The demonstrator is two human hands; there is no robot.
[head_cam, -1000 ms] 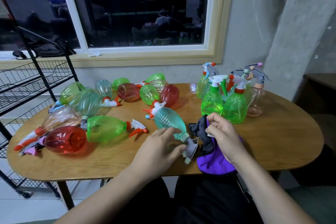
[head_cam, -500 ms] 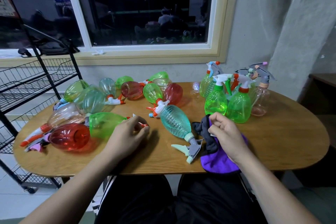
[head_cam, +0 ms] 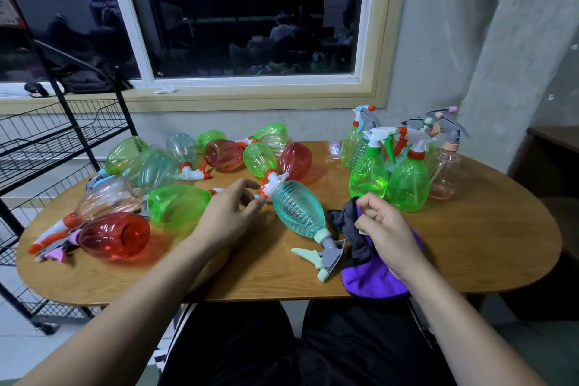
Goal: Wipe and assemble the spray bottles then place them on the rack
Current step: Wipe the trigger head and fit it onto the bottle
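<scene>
1. Oval wooden table (head_cam: 470, 247) spreads in front of a seated person, its near edge just above dark trousers.
2. At 5 o'clock on the tabletop, the right hand (head_cam: 387, 229) is curled round a bunched purple and black cloth (head_cam: 366, 276), which hangs a little over the near edge.
3. Just beside the cloth, at its 9 o'clock, a teal ribbed bottle (head_cam: 297, 210) lies on its side. Its grey and mint spray head (head_cam: 326, 252) is fitted and points toward the person.
4. At 9 o'clock of the teal bottle, the left hand (head_cam: 228, 213) lies over the neck end of a green bottle (head_cam: 178, 205) that is on its side. Thumb and forefinger bend toward each other, but I cannot tell whether they pinch anything, since the hand itself hides the spot.
5. At 8 o'clock of that hand, a red bottle (head_cam: 116, 235) lies just beside the green one.
6. Farther back, from 10 to 12 o'clock, a heap of bottles (head_cam: 225, 155) lies tumbled, in green, red and clear.
7. At 1 o'clock, a cluster of assembled bottles (head_cam: 407, 185) stands upright.
8. Off the table at 9 to 10 o'clock stands the black wire rack (head_cam: 47, 147).
9. At 12 o'clock, a dark window (head_cam: 244, 16) fills the wall behind.
</scene>
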